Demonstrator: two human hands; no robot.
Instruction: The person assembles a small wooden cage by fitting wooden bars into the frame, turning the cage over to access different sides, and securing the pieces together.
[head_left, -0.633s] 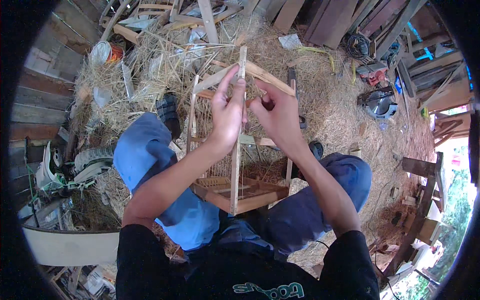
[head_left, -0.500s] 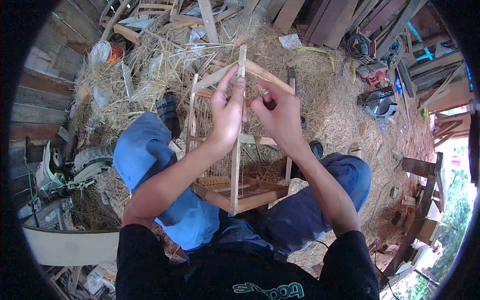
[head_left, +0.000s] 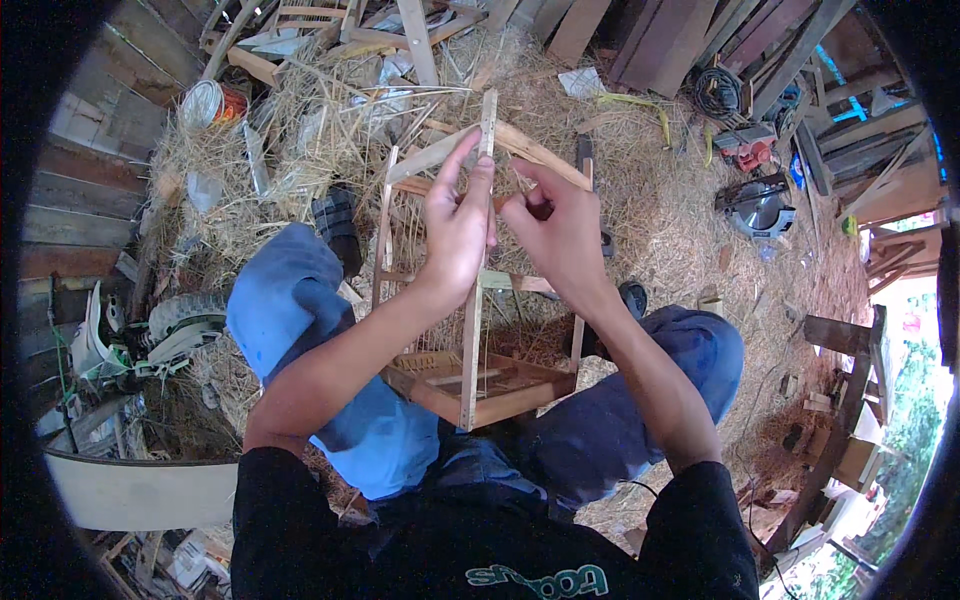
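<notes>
Between my knees stands a small wooden cage-like frame with a tray-like base (head_left: 525, 399) and slim uprights. My left hand (head_left: 452, 235) is closed around its near upright post (head_left: 470, 350), thumb on the near face and fingers on the left side. Just right of that post, my right hand (head_left: 560, 225) has its fingers curled in a pinch. Whatever sits between those fingertips is hidden or too small to make out. Thin upright rods show inside the frame, and a sloping top rail (head_left: 540, 153) runs behind my right hand.
Straw covers the ground. A circular saw (head_left: 757, 208), a red power tool (head_left: 748, 148) and a coiled cable (head_left: 716, 93) lie at the right. Planks (head_left: 665, 45) lean at the back. A white bucket (head_left: 203, 103) and a motorcycle part (head_left: 100, 335) are on the left.
Both hands stay at the post, with only slight shifts of the left thumb and right fingers. The frame has barely moved.
</notes>
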